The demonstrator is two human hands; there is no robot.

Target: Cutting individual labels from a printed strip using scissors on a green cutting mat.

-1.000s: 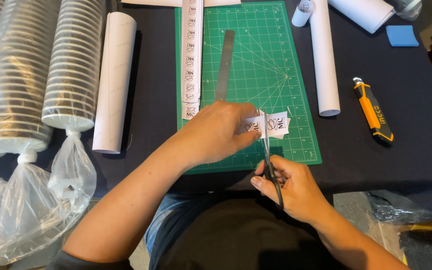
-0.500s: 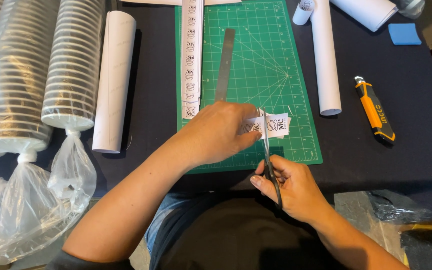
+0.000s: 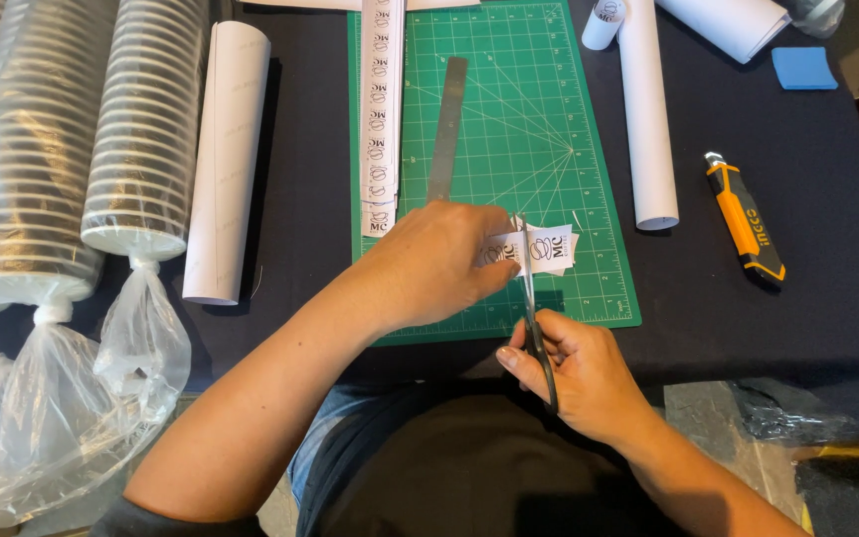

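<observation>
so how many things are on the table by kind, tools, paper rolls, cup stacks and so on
cutting tools: 2, scissors in the right hand, orange utility knife
metal ruler: 1
cutting mat: 1
paper rolls: 4
bagged cup stacks: 2
printed strips: 2, one lying, one in the left hand
blue pad: 1
total: 13

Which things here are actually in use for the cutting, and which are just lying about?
In use:
left hand, holding the printed paper strip
right hand, working the scissors
green cutting mat under them

Lying about:
metal ruler
long printed strip
orange utility knife
white paper rolls
bagged cup stacks
blue block
</observation>
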